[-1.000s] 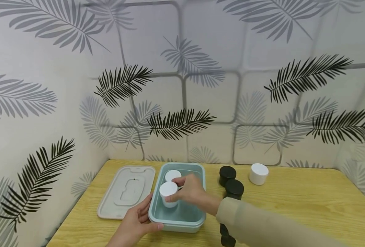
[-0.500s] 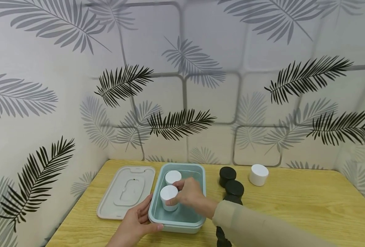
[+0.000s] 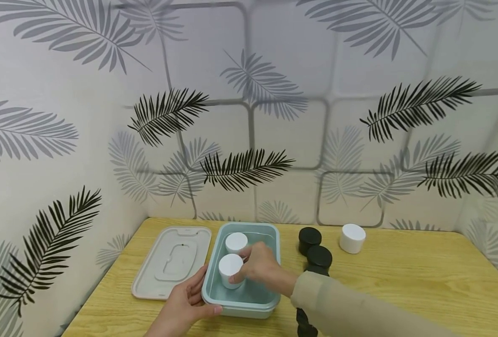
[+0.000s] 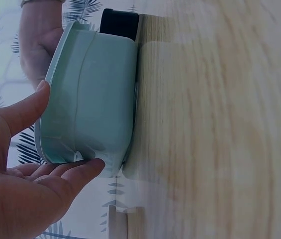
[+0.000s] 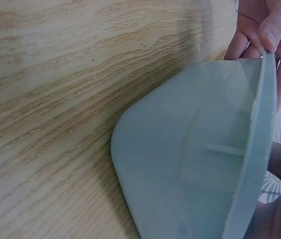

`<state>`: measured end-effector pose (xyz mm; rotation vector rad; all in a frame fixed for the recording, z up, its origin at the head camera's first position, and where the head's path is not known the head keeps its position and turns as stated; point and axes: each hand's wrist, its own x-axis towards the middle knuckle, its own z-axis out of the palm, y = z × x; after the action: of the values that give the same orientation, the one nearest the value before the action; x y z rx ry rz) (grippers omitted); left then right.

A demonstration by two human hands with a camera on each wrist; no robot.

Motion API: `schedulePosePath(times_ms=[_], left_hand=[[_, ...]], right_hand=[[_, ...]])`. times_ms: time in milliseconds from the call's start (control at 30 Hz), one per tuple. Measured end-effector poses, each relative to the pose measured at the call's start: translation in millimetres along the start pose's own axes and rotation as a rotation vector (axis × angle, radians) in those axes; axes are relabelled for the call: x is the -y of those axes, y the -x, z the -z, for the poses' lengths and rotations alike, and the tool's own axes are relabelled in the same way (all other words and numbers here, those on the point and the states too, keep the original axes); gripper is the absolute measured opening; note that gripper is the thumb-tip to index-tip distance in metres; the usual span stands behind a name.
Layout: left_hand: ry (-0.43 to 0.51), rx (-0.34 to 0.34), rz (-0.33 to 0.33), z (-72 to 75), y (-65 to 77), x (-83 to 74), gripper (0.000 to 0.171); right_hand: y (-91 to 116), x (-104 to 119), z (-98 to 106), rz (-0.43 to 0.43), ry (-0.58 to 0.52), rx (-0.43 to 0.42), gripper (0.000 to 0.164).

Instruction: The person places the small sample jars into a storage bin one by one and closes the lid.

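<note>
With my left hand [image 3: 183, 302] I hold the near left corner of the green box [image 3: 241, 307] between thumb and fingers, while my right hand [image 3: 260, 267] pinches the white pot [image 3: 231, 266], upright inside the box; I cannot tell whether it touches the bottom. Just behind stands the second white pot [image 3: 236, 241]. The pale lid [image 3: 173, 262] lies left of the box on the wooden table [image 3: 421, 281]; black pots [image 3: 319, 257] and the third white pot [image 3: 352, 238] stand to the right.

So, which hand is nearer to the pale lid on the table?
Left: the left hand is beside the lid, holding the box; the right hand is over the box, farther right.
</note>
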<state>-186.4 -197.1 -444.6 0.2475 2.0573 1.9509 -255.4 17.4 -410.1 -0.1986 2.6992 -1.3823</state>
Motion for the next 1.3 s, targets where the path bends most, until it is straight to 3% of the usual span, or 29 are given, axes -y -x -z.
schedulePosePath(times_ms=[133, 400, 633, 733, 867, 933, 1067, 1200, 1300], left_hand=[[-0.014, -0.001, 0.009, 0.8, 0.2, -0.4, 0.108], [0.004, 0.003, 0.008, 0.4, -0.9, -2.3, 0.108], [0.008, 0.007, -0.012, 1.3, -0.5, -3.2, 0.108], [-0.002, 0.008, -0.007, 2.0, -0.5, -1.7, 0.108], [-0.008, 0.005, -0.005, 1.1, -0.5, 1.5, 0.108], [-0.015, 0.004, -0.009, 0.5, -0.6, 3.4, 0.108], [-0.02, -0.003, -0.003, 0.0, 0.2, 5.3, 0.108], [-0.006, -0.004, -0.009, 1.0, 0.9, 4.5, 0.108], [-0.019, -0.014, -0.022, 3.0, 1.6, 3.6, 0.108]], right_hand=[[1, 3, 3, 0.002, 0.029, 0.011, 0.041], [-2, 0, 4, -0.002, 0.007, 0.014, 0.035], [-2, 4, 6, -0.015, 0.012, 0.003, 0.046], [-1, 10, 17, 0.015, 0.088, 0.022, 0.053], [-8, 15, 59, 0.149, 0.221, 0.061, 0.054], [-16, 11, 91, 0.259, 0.237, 0.062, 0.051], [-28, -17, 166, 0.383, 0.215, 0.068, 0.05], [-26, -65, 230, 0.33, 0.226, 0.038, 0.061], [-19, -107, 256, 0.256, 0.248, 0.016, 0.074]])
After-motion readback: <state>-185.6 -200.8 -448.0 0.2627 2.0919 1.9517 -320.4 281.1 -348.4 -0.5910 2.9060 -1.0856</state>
